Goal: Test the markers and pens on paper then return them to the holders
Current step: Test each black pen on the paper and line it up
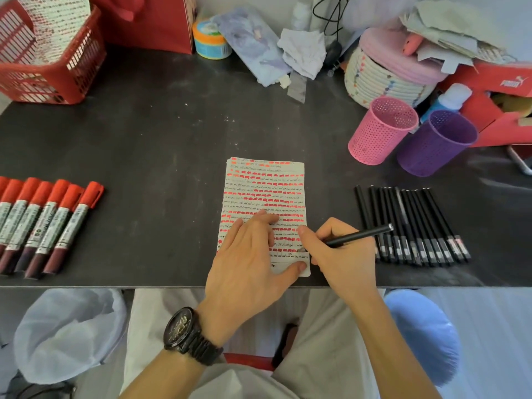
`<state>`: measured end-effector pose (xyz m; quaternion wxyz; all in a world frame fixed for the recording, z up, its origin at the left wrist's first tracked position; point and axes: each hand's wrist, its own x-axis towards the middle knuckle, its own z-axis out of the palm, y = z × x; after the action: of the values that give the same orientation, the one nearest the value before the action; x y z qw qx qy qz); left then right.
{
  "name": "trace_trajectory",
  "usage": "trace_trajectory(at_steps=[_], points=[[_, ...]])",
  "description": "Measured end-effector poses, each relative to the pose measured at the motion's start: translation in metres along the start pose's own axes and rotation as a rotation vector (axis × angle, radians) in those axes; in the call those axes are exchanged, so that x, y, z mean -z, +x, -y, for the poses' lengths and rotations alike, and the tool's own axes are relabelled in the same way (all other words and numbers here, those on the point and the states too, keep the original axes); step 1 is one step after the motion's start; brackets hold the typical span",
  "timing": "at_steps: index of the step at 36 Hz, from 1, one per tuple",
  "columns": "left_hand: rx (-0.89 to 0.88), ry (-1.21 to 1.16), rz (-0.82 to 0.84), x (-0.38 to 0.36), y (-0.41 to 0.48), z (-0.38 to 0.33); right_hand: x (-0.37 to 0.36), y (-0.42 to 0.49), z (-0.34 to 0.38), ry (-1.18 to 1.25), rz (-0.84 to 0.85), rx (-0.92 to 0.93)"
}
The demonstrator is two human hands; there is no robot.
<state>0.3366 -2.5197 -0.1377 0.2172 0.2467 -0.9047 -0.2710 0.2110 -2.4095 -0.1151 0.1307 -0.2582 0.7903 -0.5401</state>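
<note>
A sheet of paper covered in rows of red marks and black scribbles lies at the table's front middle. My left hand presses flat on its lower part, fingers spread. My right hand grips a black pen with its tip down at the paper's lower right edge. Several black pens lie in a row to the right of the paper. Several red-capped markers lie in a row at the left. A pink holder and a purple holder stand at the back right, both showing nothing inside.
A red basket with marked paper sits at the back left. Along the back are a red bag, a round tub, crumpled tissue, a woven basket and a red shoebox. The table's front edge runs just below my hands.
</note>
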Motion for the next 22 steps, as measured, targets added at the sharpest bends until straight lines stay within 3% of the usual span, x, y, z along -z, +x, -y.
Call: trace_trajectory(at_steps=[22], points=[[-0.033, 0.011, -0.028, 0.0044, 0.0009, -0.0044, -0.0036, 0.0002, -0.0039, -0.051, 0.013, 0.059]])
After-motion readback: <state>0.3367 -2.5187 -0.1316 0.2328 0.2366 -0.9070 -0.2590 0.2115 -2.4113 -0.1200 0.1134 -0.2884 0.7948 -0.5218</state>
